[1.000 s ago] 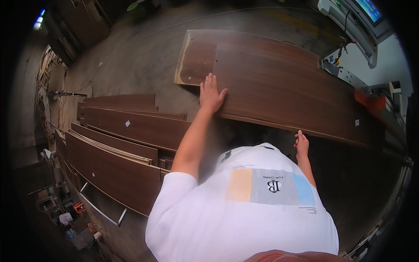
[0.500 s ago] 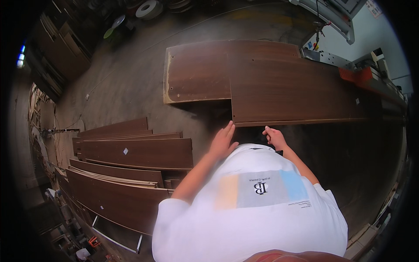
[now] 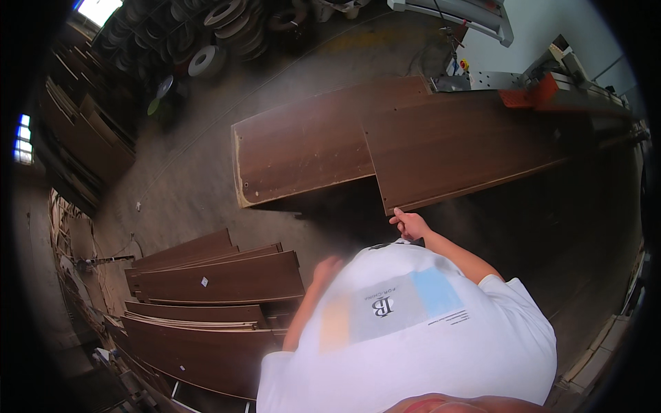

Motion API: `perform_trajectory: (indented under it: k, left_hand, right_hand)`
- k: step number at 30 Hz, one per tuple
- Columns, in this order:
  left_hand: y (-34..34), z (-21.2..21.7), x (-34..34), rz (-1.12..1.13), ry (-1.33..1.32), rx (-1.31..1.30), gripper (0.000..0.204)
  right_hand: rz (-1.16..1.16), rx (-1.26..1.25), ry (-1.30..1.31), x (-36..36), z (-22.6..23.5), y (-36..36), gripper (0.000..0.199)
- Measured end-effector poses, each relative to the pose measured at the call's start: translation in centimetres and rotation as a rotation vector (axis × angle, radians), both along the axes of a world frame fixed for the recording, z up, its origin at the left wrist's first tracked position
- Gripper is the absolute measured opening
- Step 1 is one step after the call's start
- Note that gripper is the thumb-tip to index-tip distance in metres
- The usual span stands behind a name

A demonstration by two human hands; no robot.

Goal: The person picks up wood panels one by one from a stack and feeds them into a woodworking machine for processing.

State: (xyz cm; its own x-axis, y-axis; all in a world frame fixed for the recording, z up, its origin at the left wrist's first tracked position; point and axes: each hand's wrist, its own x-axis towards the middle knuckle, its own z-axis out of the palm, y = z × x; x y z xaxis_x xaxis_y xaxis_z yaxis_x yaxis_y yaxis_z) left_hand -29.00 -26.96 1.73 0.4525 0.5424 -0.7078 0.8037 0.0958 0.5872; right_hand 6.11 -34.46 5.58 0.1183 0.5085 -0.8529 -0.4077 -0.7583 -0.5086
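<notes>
A long dark-brown wood board (image 3: 468, 141) lies across the far right, overlapping a second brown panel (image 3: 303, 148) at its left. My right hand (image 3: 411, 225) is at the long board's near left corner, its fingers closed on the edge with the tips at the rim. Lower and to the left, my left hand (image 3: 328, 267) is smeared by motion beside my white shirt, apart from the long board. Its fingers cannot be made out.
Stacked brown boards (image 3: 241, 279) lie low on the left. At the far right stands a machine with an orange-red part (image 3: 547, 93). Pale rolls (image 3: 204, 62) sit at the back, and more boards (image 3: 93, 141) lean at the far left. Concrete floor (image 3: 182, 186) runs between.
My left hand has come off the board's corner and drawn back toward the lower left. My right hand has shifted left along the near edge to that corner. The view has turned.
</notes>
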Motion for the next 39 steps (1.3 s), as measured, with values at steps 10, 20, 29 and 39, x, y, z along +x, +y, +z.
perform_trajectory:
  k: [10, 20, 29, 39]
  left_hand:
    - [-2.4, -4.0, -2.5, 0.281, -0.007, -0.081, 0.048]
    - [-6.5, -5.8, 4.2, 0.392, -0.061, -0.14, 0.037]
    - [-9.1, -5.8, 10.1, 0.603, -0.257, -0.404, 0.034]
    - [-9.8, -4.3, 10.1, 0.548, -0.17, -0.314, 0.035]
  right_hand:
    - [-0.329, -0.033, -0.209, 5.0, -0.5, -2.6, 0.054]
    - [-0.535, -0.001, -0.269, 11.0, 0.5, -5.7, 0.05]
    - [-0.74, 0.007, -0.363, 16.0, 0.4, -8.4, 0.048]
    - [-0.958, 0.024, -0.585, 22.4, -2.4, -11.2, 0.051]
